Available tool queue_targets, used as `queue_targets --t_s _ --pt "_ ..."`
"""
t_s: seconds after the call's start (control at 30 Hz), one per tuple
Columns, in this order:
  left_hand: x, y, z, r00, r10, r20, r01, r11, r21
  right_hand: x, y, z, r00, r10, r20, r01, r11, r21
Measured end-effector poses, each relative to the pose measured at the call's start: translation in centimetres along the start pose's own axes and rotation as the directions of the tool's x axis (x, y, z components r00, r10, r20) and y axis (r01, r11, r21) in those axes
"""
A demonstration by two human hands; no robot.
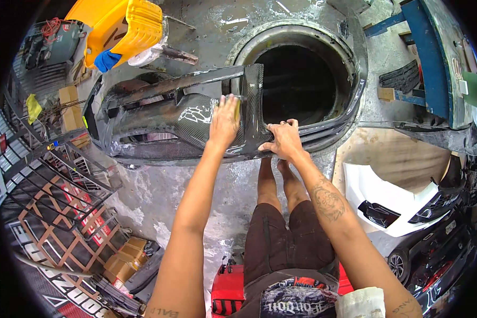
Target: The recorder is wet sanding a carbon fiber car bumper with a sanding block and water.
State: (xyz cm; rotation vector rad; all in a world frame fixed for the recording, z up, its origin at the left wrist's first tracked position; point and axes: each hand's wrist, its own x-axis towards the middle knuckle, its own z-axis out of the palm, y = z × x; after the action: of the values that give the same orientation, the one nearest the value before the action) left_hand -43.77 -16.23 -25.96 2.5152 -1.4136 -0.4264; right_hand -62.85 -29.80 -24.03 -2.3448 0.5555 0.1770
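A long, dark carbon-fibre car body panel [164, 119] with large openings lies in front of me, its weave showing through a glossy, partly wet or whitish-smeared surface. My left hand [225, 122] presses fingers-forward onto its middle. A yellowish pad [237, 111] shows along the edge of those fingers; most of it is hidden under the hand. White streaks [199, 113] mark the panel just left of that hand. My right hand [284, 140] is curled over the panel's near edge by the crossbar, gripping it.
A round drum [244, 50] with a dark inside stands under the panel's right part. Beyond are a yellow plastic chair [127, 32] with a blue cloth [107, 60] and a blue metal frame [426, 58]. A white bumper [381, 196] lies right; a red box [228, 289] is near my legs.
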Motion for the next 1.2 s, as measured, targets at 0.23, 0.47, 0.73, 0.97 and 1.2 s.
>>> queue_targets --t_s 0.23,0.47,0.73,0.97,1.2 --pt "-0.5 0.5 0.7 0.999 -0.039 -0.038 0.039 0.999 -0.001 0.1 0.1 -0.1 1.0 0.013 0.026 -0.012 1.0 -0.029" --pt "-0.3 1.9 1.0 0.988 -0.101 -0.114 0.101 0.995 -0.005 0.1 0.3 0.2 0.999 0.003 0.038 -0.003 1.0 -0.016" --pt "-1.2 2.0 0.6 0.996 -0.056 -0.063 0.055 0.998 -0.012 -0.2 0.1 -0.1 0.998 0.018 0.057 -0.016 0.999 -0.032" --pt "-2.7 1.4 -0.1 0.998 0.064 -0.017 -0.065 0.992 -0.111 0.0 0.3 0.2 0.999 -0.003 0.049 0.005 1.0 -0.026" --pt "-2.8 1.0 -1.4 0.998 0.061 0.003 -0.06 0.993 -0.105 0.5 -0.7 -0.1 1.0 -0.012 0.025 0.013 1.0 -0.029"
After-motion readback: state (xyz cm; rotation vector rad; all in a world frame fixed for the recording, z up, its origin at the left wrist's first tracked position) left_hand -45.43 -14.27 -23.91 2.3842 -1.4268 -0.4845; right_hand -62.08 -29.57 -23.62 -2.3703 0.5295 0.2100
